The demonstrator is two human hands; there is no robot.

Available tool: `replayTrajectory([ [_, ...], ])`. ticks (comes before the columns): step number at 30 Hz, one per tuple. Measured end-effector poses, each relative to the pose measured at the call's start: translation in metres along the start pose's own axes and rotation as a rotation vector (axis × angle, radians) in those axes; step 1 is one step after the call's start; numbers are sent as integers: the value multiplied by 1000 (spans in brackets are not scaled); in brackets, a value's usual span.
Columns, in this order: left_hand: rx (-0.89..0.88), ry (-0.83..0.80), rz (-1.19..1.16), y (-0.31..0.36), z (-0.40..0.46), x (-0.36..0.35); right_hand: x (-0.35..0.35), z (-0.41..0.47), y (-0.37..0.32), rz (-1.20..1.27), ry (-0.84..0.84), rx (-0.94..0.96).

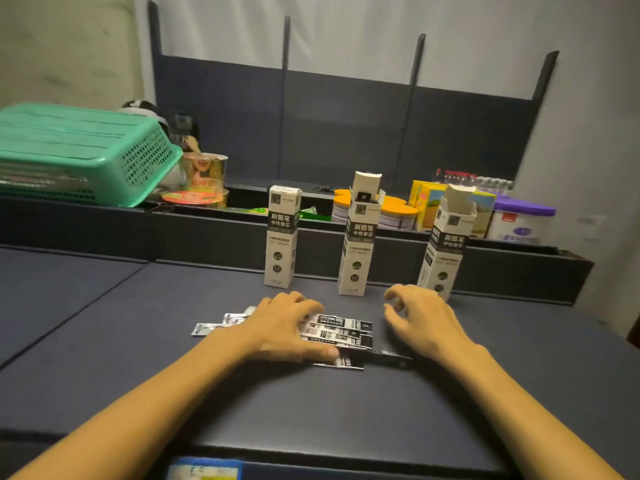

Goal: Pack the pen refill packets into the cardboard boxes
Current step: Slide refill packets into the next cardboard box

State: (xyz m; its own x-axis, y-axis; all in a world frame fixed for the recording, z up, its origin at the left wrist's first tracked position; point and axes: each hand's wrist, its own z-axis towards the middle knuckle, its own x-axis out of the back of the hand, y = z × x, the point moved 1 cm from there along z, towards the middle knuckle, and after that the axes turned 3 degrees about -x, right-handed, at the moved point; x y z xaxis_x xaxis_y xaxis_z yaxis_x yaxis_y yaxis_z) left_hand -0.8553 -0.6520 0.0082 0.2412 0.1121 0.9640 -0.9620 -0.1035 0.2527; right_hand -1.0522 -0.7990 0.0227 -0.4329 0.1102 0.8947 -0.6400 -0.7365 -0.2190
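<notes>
The left hand is pressing flat, fingers together, on the packets; the right hand is hovering beside them, fingers loosely curled, before three boxes.

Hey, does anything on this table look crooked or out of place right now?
The right box leans left while the other two stand straight. The green basket at far left sits upside down, tilted on the ledge. The refill packets lie fanned unevenly under the left hand.

The left hand covers the middle of the refill packets, and the blue paper nearby is cut off.
</notes>
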Motion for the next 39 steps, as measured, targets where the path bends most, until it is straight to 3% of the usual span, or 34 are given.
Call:
replayTrajectory([
  [7,-2,-10,-78,0,-2,5,0,13,7,77,30,41],
  [11,33,104,-227,3,10,7,-1,20,10,126,62,9],
  [20,51,325,-219,-2,76,10,-9,24,22,266,84,-38],
  [24,71,345,-287,-4,108,14,-11,24,21,274,83,-36],
  [33,-19,404,-497,1,145,13,-12,25,25,244,79,-34],
  [39,-84,494,-430,1,133,15,-14,24,25,265,75,-24],
])
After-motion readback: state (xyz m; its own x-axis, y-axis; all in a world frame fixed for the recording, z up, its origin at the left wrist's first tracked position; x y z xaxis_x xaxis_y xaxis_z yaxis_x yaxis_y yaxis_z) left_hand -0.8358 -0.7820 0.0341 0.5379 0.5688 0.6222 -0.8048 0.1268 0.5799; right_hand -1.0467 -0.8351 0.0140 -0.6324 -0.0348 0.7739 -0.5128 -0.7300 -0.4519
